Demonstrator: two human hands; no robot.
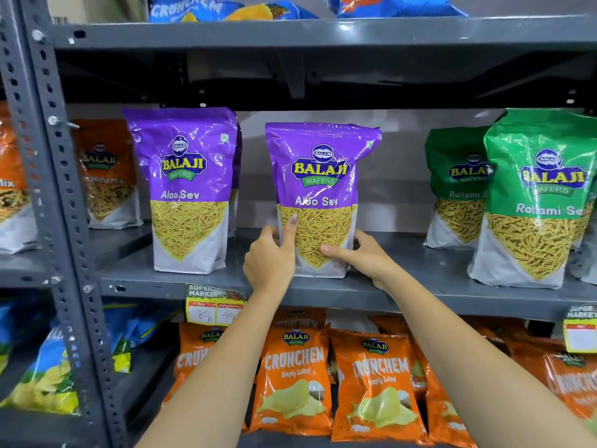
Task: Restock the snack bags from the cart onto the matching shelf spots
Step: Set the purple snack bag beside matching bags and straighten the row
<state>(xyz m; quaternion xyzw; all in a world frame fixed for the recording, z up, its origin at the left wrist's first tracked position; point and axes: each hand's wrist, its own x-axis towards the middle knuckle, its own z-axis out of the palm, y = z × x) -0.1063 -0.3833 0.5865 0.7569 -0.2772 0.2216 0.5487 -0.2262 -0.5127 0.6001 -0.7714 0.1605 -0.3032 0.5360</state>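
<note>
A purple Aloo Sev bag (319,189) stands upright on the grey middle shelf (403,286). My left hand (269,260) grips its lower left edge, index finger up along the front. On the lower right corner my right hand (365,257) holds it, thumb across the front. Another purple Aloo Sev bag (187,189) stands to its left, a small gap between them. The cart is out of view.
Green Ratlami Sev bags (536,205) stand at the right of the same shelf, orange Mitha Mix bags (108,176) at the left behind the steel upright (55,189). Orange Crunchem bags (294,379) fill the shelf below, blue Crunchem bags (193,9) the one above. A price tag (213,305) hangs on the shelf edge.
</note>
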